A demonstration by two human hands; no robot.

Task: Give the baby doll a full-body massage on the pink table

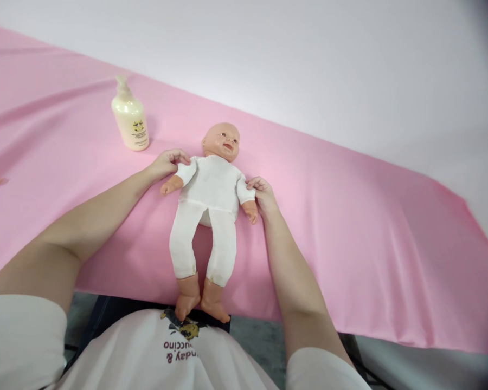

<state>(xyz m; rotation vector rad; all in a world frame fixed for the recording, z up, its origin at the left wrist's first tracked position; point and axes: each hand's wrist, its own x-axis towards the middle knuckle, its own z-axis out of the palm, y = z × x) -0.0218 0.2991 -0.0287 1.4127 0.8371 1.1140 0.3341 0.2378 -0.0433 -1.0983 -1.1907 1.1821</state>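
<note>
A baby doll (212,184) with a white cloth body lies on its back, its head away from me and its feet at the table's near edge. My left hand (169,162) has its fingers closed on the white upper arm at the doll's left side in the picture. On the opposite arm, the fingers of my right hand (264,194) pinch the white cloth above the doll's hand. Both of the doll's arms rest out beside its body. Parts of my fingertips are hidden against the cloth.
A pale yellow pump bottle (130,120) stands upright behind my left hand. Pink cloth (350,227) with folds covers the table, and a white wall or surface (309,65) lies beyond its far edge. A small brownish spot shows on the cloth at far left.
</note>
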